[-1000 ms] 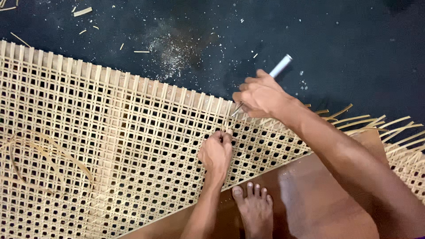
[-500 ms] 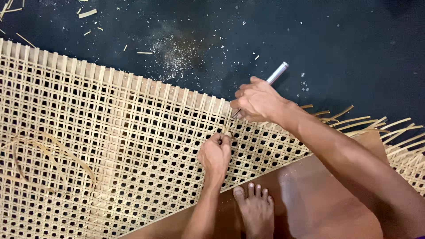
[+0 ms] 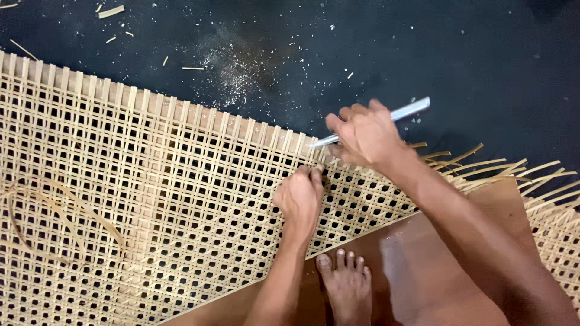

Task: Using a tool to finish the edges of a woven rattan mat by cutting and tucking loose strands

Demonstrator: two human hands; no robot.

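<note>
While the left hand [image 3: 299, 199] stays planted on the cane panel [image 3: 151, 199], fingertips pressed together and pinching a strand at the far edge, the right hand [image 3: 362, 134] has drawn nearer to it. Fist closed round a metal tool [image 3: 411, 108]; tip now lowered to the weave just beside the left fingertips, where a second ago it stood higher. Judged: work on this strand continues, edge unfinished. Loose strand ends [image 3: 483, 163] fan out at right. Bare foot [image 3: 347, 287] rests on the brown board [image 3: 423, 253]. Dark floor [image 3: 483, 48] bears cane scraps [image 3: 112, 11].
</note>
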